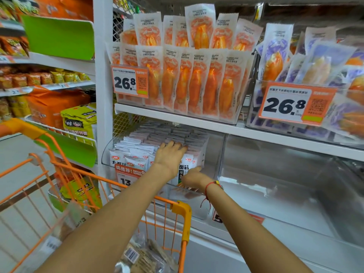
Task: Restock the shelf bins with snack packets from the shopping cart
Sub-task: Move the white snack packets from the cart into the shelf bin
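Already both your hands are in the clear bin (110, 152) on the lower shelf, at about 12 o'clock from the cart (178, 208). Your left hand (170, 157) lies flat on top of the white packets (137, 148), fingers (171, 144) straight and spread, holding nothing. Your right hand (192, 177) sits just to the 4 o'clock side of it, low at the bin's front; its thumb points toward the packets, but the other fingers are turned away from view, so I cannot tell whether they grip a packet or only steady the row.

Judging from this, the main risk is the front row. Those packets stand upright against the low front lip, and a push from your flat palm could tip them forward over it, down toward the cart or the floor. Press back and down, not forward.

Your right forearm crosses close over the cart's yellow corner; a quick pull back could knock the wrist or snag the red bracelet (208, 187) on it.

More packets (141, 255) wait in the cart at 6 o'clock. The bin looks nearly full, so forcing more in may crush or bend those already there. The bin (275, 174) at 3 o'clock looks bare; that one likely needs stock.
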The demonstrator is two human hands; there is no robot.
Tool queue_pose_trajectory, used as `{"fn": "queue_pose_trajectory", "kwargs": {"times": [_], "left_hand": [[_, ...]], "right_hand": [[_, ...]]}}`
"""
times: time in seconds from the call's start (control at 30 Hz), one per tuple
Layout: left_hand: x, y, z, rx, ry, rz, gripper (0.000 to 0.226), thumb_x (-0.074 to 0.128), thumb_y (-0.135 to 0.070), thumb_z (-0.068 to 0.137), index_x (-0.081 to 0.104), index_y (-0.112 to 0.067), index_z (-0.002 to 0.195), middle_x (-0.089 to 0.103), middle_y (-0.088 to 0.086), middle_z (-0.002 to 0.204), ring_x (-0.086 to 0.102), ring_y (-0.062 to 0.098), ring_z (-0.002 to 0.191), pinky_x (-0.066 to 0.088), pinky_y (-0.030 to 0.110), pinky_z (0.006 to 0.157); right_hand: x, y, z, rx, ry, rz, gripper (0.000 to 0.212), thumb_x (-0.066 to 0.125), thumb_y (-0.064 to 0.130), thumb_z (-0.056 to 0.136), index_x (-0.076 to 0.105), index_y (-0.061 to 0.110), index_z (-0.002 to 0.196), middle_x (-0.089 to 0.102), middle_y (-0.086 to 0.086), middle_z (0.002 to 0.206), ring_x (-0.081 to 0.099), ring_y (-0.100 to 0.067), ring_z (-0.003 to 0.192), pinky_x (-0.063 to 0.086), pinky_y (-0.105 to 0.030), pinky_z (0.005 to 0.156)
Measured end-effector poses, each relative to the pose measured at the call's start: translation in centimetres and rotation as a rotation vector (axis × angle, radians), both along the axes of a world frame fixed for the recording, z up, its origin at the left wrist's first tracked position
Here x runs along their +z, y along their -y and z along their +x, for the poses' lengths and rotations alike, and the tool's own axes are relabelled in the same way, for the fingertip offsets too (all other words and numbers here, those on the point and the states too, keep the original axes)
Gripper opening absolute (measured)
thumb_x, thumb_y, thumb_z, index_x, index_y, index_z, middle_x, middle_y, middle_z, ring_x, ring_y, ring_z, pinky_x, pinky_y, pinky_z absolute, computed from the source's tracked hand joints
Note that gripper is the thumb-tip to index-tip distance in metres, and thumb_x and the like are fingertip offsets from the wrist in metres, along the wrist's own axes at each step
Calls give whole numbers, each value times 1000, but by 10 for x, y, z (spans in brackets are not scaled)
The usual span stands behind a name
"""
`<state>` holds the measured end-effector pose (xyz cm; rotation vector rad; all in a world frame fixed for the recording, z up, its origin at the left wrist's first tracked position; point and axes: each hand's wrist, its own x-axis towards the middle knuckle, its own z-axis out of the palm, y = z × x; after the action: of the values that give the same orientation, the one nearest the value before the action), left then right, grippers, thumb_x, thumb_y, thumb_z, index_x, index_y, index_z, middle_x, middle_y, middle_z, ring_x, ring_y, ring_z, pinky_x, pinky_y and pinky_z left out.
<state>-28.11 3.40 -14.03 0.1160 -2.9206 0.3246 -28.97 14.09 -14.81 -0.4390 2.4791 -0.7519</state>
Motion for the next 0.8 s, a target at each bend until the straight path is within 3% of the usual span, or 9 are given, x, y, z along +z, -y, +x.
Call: {"fn": "queue_pose_trajectory", "kwargs": {"times": [0.07, 0.13, 0.17, 0.33, 0.43, 0.5, 0.67, 0.73, 0.8], "left_hand": [[2, 1, 13, -33, -47, 67, 79, 67, -21, 84, 21, -21, 149, 29, 2, 152, 25, 22, 139, 24, 35, 112], [6, 5, 33, -49, -97, 170, 74, 64, -28, 87, 24, -24, 148, 29, -1, 153, 24, 20, 140, 26, 34, 111], [9, 8, 45, -47, -116, 211, 70, 63, -31, 88, 26, -25, 148, 29, -3, 152, 24, 20, 140, 27, 35, 110], [22, 38, 119, 51, -171, 316, 53, 58, -31, 91, 40, -27, 141, 40, -6, 146, 33, 18, 135, 34, 33, 105], [19, 62, 169, 152, -153, 380, 45, 59, -31, 91, 48, -29, 135, 52, -5, 136, 48, 19, 125, 45, 34, 95], [13, 79, 199, 244, -101, 408, 36, 59, -32, 90, 53, -33, 125, 60, -7, 123, 57, 18, 114, 50, 34, 85], [-14, 119, 232, 524, 354, 349, 19, 52, -28, 90, 63, -22, 104, 65, -1, 109, 60, 22, 98, 51, 33, 81], [-25, 123, 234, 584, 608, 285, 32, 49, -35, 93, 61, -13, 113, 62, 2, 107, 57, 20, 89, 47, 30, 77], [-32, 118, 236, 619, 860, 234, 43, 50, -37, 96, 51, -11, 129, 58, 3, 123, 50, 18, 89, 44, 29, 77]], "right_hand": [[0, -4, 5, -4, -33, 25, 21, 45, 10, 96, 40, -5, 110, 41, -23, 143, 45, -35, 130, 43, -38, 103], [1, -9, 11, 11, -90, 37, 60, 45, 11, 96, 14, -10, 142, 25, -23, 152, 34, -36, 137, 37, -39, 109], [3, -12, 18, 20, -169, 19, 68, 46, 10, 95, 6, -5, 147, 20, -21, 154, 31, -36, 138, 35, -39, 110], [-3, -22, 59, 43, -611, -301, 43, 43, 8, 95, 39, 17, 137, 47, -6, 135, 52, -25, 109, 42, -34, 83], [-8, -13, 85, 175, -637, -451, 31, 47, 13, 95, 51, 20, 125, 55, 0, 124, 55, -17, 98, 42, -26, 78], [-11, 1, 100, 311, -589, -418, 25, 49, 15, 96, 57, 21, 119, 60, 1, 115, 59, -18, 94, 47, -29, 76], [-31, 60, 124, 763, -485, -81, 23, 51, 14, 93, 62, 16, 113, 66, -13, 102, 61, -30, 88, 52, -44, 73], [-47, 86, 133, 909, -510, 57, 29, 56, 11, 89, 59, 11, 118, 61, -16, 111, 60, -35, 96, 54, -42, 73], [-63, 107, 142, 1038, -533, 99, 51, 64, 10, 85, 49, 16, 133, 53, -16, 124, 58, -39, 105, 53, -42, 78]]}}
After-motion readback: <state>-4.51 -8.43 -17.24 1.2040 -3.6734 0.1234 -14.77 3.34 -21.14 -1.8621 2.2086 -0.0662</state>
